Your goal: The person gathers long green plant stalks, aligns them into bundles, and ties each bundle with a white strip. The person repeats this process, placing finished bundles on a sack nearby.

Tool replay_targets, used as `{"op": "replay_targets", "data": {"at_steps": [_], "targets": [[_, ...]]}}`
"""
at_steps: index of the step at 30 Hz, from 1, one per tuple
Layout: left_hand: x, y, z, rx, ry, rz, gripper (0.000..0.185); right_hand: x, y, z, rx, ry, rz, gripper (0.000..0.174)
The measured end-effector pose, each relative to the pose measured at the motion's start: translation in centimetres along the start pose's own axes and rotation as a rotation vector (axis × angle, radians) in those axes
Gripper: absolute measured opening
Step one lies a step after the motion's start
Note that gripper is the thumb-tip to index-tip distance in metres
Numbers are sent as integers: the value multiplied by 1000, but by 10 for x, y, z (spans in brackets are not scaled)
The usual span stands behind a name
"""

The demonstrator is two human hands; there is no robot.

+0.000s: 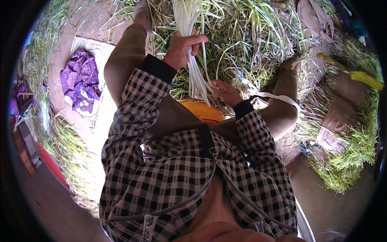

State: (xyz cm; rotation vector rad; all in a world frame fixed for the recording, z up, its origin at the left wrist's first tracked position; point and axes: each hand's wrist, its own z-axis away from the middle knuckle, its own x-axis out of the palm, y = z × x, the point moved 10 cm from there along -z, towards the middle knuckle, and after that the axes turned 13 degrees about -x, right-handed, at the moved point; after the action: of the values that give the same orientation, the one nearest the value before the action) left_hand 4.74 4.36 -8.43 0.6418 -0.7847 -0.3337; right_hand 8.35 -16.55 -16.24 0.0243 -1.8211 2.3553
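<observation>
A bundle of pale, long-stemmed leafy vegetables (188, 15), perhaps garlic chives, is gripped in my left hand (183, 48), its stalks pointing toward my lap. My right hand (225, 92) is lower and to the right, with its fingers pinched on the lower end of one thin stalk (204, 60) that stands apart from the bundle. Between my legs, below the stalk ends, lies an orange object (202, 111), partly covered by my leg. A white strip (272, 96) runs from beside my right hand across my right knee.
Loose green stalks and leaf litter (248, 36) cover the ground ahead. A purple dotted cloth (81, 78) lies on a pale sheet (104, 51) at left. Heaped greens (347, 169) and a brown flat piece (341, 106) are at right, near a yellow strip (365, 79).
</observation>
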Motion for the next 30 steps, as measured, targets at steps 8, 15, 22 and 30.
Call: {"op": "replay_targets", "data": {"at_steps": [8, 15, 22, 30], "targets": [[-3, 2, 1, -14, 35, -101, 13, 1, -2, 12, -34, 31, 297, 13], [11, -8, 1, -68, -32, -63, 19, 15, -55, -1, -265, 32, 541, 15], [3, 97, 27, 185, 0, 83, 15, -80, -19, -15, -169, 170, 626, 10], [-18, 67, 0, 28, 241, 89, 27, -356, 53, -9, 11, 780, 776, 24]]}}
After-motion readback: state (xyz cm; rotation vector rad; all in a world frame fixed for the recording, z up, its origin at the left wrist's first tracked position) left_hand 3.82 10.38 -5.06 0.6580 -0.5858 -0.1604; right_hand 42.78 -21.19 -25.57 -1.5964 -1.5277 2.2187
